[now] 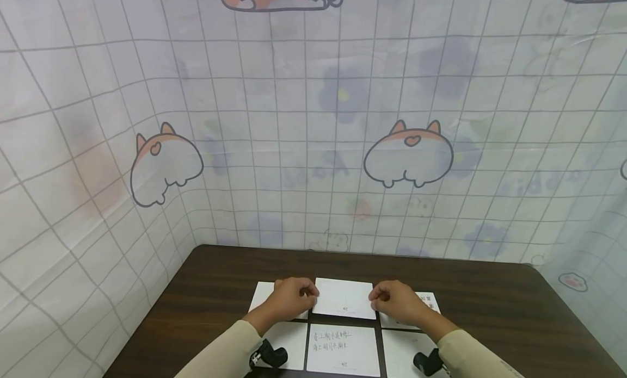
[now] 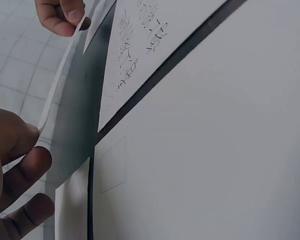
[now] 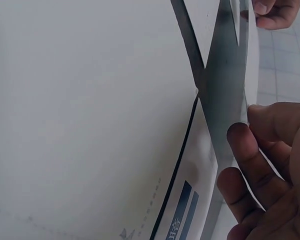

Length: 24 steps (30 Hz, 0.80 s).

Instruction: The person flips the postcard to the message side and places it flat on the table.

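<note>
A thin white card (image 1: 344,297) lies between both hands, in the middle of the far row in the head view. My left hand (image 1: 290,297) pinches its left edge between thumb and fingertips. At the opposite edge, my right hand (image 1: 399,301) pinches it the same way. Both wrist views show this card nearly edge-on, lifted off the dark tabletop. Directly nearer than it lies a card with handwritten lines (image 1: 343,352). My left hand partly covers the far-left card (image 1: 262,295), and my right hand covers part of the far-right card (image 1: 429,300), which has printed characters.
Two more white cards lie in the near row, one at left (image 1: 289,334) and one at right (image 1: 404,345), each partly under a forearm. The dark wooden table (image 1: 206,291) ends at a grid-patterned curtain (image 1: 294,193) behind and at the sides.
</note>
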Each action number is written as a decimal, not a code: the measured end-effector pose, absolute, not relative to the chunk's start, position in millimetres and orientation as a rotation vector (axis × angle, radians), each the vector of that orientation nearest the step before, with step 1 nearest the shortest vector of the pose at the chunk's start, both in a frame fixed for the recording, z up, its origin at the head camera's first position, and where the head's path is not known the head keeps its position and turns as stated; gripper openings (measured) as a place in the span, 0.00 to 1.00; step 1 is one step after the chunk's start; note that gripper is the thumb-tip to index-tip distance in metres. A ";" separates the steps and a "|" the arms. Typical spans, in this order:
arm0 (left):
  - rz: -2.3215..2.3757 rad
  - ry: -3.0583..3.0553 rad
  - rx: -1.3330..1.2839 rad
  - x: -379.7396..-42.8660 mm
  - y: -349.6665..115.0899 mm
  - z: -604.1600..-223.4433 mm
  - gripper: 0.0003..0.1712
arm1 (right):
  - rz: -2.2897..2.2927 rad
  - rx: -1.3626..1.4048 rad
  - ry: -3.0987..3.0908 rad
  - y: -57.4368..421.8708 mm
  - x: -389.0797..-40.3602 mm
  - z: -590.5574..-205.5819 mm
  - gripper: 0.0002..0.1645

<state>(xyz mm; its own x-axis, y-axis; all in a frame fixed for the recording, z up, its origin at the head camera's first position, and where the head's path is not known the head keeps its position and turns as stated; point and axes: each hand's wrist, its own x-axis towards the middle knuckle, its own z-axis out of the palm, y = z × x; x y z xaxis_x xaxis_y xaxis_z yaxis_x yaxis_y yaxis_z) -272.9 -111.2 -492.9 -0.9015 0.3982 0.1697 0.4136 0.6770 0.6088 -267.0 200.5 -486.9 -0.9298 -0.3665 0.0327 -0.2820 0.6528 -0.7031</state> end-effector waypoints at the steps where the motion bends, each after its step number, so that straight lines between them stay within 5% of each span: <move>1: -1.031 -2.857 -0.693 -272.7 -110.8 -492.9 0.02 | -1.125 -0.536 2.767 199.8 -267.2 -487.4 0.03; 24: -0.767 -2.839 -0.782 -274.9 -112.7 -503.9 0.04 | -0.897 -0.485 2.921 187.5 -262.3 -489.2 0.09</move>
